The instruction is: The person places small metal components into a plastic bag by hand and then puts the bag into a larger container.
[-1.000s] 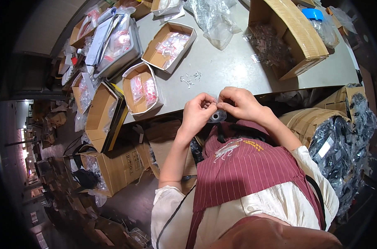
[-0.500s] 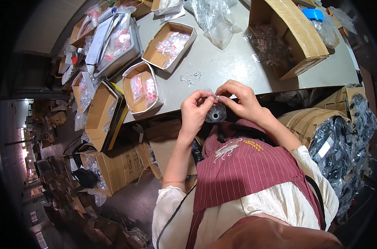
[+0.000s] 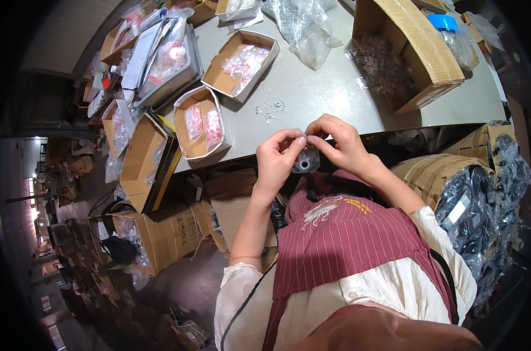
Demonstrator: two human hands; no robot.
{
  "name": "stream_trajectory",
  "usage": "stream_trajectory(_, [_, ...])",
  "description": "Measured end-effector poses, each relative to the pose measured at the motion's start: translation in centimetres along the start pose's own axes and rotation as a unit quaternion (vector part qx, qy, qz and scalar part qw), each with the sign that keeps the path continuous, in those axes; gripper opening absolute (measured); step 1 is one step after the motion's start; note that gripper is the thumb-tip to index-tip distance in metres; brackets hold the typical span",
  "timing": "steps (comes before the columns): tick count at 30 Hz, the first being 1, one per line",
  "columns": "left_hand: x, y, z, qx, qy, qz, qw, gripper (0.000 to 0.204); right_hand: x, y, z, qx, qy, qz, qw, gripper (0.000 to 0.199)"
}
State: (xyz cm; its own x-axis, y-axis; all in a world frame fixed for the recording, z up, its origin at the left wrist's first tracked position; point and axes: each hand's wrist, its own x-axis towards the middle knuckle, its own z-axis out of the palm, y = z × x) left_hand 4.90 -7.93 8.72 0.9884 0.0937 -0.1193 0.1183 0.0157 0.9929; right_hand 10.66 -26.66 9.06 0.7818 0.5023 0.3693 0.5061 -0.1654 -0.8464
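Plastic bag (image 3: 310, 156) pinched by left hand (image 3: 277, 155) and right hand (image 3: 341, 141), yellow lettering (image 3: 362, 205) on maroon apron (image 3: 347, 251), printed symbols (image 3: 189, 226) on carton (image 3: 163, 243)

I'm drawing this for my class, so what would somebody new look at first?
Probably the maroon striped apron, big and bright in the lower middle. Just above it, the left hand and right hand pinch a small clear bag at the table's front edge. The blue lid also pops out, at the upper right beyond the big cardboard box.
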Motion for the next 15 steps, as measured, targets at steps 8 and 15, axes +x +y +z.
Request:
stream_trajectory(8, [0.3,0.3,0.1,-0.011,0.004,0.020,1.000,0.011,0.2,-1.2,0.3,-0.021,0.030,-0.037,0.999,0.012])
stream_trajectory(15, [0.4,0.3,0.7,-0.016,0.008,0.024,1.000,0.011,0.0,-0.8,0.5,-0.032,0.073,-0.044,0.996,0.013])
